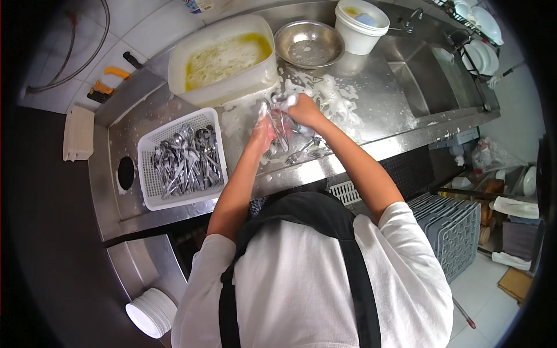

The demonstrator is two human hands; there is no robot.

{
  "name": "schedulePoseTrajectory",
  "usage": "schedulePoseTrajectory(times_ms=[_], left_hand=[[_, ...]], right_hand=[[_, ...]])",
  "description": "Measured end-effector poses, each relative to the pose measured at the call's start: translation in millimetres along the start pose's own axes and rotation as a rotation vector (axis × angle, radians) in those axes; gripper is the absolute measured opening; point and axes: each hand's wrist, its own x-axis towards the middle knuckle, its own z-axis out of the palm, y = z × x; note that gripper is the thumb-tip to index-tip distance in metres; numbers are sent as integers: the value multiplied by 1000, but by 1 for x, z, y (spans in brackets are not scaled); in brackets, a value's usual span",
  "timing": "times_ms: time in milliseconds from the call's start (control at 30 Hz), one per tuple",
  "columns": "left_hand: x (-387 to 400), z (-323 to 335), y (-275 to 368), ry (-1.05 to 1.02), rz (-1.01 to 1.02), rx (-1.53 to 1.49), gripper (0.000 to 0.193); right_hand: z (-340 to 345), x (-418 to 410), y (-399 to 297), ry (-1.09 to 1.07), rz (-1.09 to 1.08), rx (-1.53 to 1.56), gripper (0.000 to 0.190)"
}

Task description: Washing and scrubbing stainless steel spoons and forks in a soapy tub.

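My left hand [263, 131] is closed round several pieces of metal cutlery [282, 135], their handles pointing down towards me. Against their upper ends is my right hand [305, 110], with white suds and what may be a scrubber in its fingers, too covered to tell. Under and beside my hands, loose forks [300, 152] lie on the wet steel counter. Foam [337, 98] spreads to the right of my right hand. A white perforated plastic basket [221, 152], heaped with spoons and other cutlery [187, 158], stands to the left of my left hand.
Behind my hands are a tub [235, 93] of yellowish soapy water, a steel bowl [310, 43] and a white bucket [359, 39]. A sink [422, 78] lies to the right, near racked plates [481, 56]. A round hole [126, 173] opens at the counter's left end.
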Motion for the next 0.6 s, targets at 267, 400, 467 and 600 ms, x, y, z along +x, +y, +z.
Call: schedulePoseTrajectory(times_ms=[267,400,467,600], left_hand=[[3,-24,-23,41,458,915,45],[-18,-12,-34,7,151,1442,40],[-26,-14,-54,-61,148,1577,37],[-28,-12,-75,-47,60,1643,36]], right_hand=[[-48,-10,106,-215,-662,-868,23],[-56,-28,133,-211,-835,-1041,19],[-60,-29,124,-265,-846,-1049,20],[-55,-22,124,-288,-1156,-990,27]])
